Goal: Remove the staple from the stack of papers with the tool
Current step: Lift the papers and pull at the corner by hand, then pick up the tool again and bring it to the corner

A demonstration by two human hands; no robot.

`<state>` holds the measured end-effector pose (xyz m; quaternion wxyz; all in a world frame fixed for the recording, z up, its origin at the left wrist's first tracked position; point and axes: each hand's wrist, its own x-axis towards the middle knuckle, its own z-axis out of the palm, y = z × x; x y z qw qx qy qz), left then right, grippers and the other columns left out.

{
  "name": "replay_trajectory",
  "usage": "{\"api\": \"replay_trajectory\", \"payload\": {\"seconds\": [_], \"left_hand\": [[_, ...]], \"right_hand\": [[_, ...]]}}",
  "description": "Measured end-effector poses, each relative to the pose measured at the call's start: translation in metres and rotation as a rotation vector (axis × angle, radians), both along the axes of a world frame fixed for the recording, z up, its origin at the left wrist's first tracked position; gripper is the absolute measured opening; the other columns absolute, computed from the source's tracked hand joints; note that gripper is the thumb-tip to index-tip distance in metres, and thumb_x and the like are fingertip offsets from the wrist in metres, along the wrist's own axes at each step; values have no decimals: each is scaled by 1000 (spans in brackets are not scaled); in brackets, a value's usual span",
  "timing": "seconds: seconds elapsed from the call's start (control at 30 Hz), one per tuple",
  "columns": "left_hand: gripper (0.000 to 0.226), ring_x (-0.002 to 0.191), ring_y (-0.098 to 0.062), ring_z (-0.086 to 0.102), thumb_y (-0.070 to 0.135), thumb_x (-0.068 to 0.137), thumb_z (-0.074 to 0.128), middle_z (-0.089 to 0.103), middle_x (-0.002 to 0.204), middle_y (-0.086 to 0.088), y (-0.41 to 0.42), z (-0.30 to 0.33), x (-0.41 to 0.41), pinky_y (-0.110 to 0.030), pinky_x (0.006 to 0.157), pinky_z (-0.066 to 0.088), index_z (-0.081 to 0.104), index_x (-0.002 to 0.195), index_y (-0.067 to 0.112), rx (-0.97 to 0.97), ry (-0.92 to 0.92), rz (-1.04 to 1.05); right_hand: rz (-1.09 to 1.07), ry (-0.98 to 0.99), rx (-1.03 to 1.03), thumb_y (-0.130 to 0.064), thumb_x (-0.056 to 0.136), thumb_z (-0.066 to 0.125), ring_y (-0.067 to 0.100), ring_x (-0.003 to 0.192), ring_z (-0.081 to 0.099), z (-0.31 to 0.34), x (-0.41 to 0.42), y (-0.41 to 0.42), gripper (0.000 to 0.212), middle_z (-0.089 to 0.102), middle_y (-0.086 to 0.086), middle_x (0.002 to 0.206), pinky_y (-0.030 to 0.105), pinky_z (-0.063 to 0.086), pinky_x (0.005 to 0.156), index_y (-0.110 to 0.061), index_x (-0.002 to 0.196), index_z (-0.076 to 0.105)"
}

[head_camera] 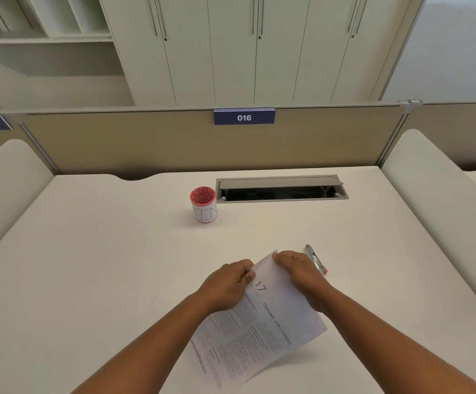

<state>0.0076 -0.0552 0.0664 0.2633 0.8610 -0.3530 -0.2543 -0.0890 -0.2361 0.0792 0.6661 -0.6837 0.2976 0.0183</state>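
Observation:
The stack of printed papers (262, 325) is lifted slightly off the white desk, turned diagonally, with "17" and a heading on its top page. My left hand (228, 282) pinches the stack's far left edge near the corner. My right hand (302, 273) grips the far right edge, thumb on top. The staple itself is not visible between my fingers. The staple remover tool (316, 260), a slim metal piece with a red end, lies on the desk just beyond my right hand, untouched.
A red-rimmed cup labelled "BIN" (204, 206) stands further back on the desk (103, 251). Behind it an open cable hatch (282, 190) sits in the desk, before a beige partition (146, 140) tagged 016. Padded side panels flank the desk.

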Motion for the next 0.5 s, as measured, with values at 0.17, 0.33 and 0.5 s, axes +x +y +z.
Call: {"api": "replay_trajectory", "payload": {"seconds": [0.17,0.33,0.5], "left_hand": [[28,73,-16,51,38,105,38,61,83,3,-4,-10,6,-36,68,40,46,82,25,14,39,-6],[27,76,-17,53,38,106,38,62,85,4,-9,-21,16,-37,70,42,49,84,26,35,68,-15],[31,67,-13,45,36,106,38,52,74,10,-11,-41,23,-34,64,36,43,76,28,51,112,14]], "right_hand": [[-11,37,44,-32,98,59,21,67,44,-7,6,-4,35,49,5,74,30,36,60,-24,66,50],[-15,-6,96,-27,97,64,16,79,66,-23,14,-12,20,74,3,91,36,54,76,-11,96,75],[-138,27,54,-27,95,63,7,58,60,-42,21,-23,19,72,-5,78,14,46,49,-15,87,76]]}}
